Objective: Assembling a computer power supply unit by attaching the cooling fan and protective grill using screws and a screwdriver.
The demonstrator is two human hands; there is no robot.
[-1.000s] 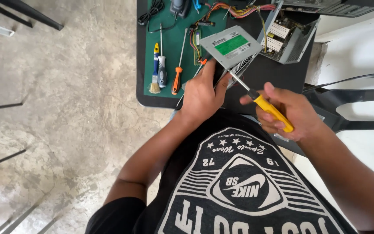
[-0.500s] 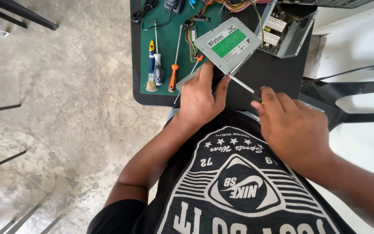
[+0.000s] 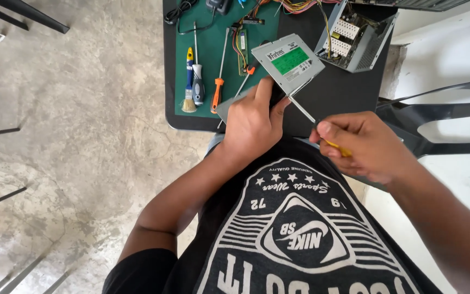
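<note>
My left hand [image 3: 254, 122] grips the near edge of a grey metal power-supply cover [image 3: 295, 61] with a green label, holding it tilted over the black table [image 3: 335, 95]. My right hand [image 3: 368, 147] is closed around the yellow handle of a screwdriver [image 3: 305, 111]. Its metal shaft points up-left, and the tip meets the cover's lower edge beside my left thumb. The handle is mostly hidden in my fist.
A green mat [image 3: 208, 65] holds a small brush [image 3: 189, 81], a grey-handled screwdriver [image 3: 197, 81], an orange-handled screwdriver [image 3: 218, 81] and a circuit board [image 3: 242, 46]. An open power-supply case [image 3: 354, 38] with coloured wires sits at the back right. A black plastic chair [image 3: 441, 117] stands right; concrete floor left.
My right hand has turned and drawn back slightly, showing the screwdriver shaft again. The cover has tilted a little further from me in the view. My left hand keeps its grip.
</note>
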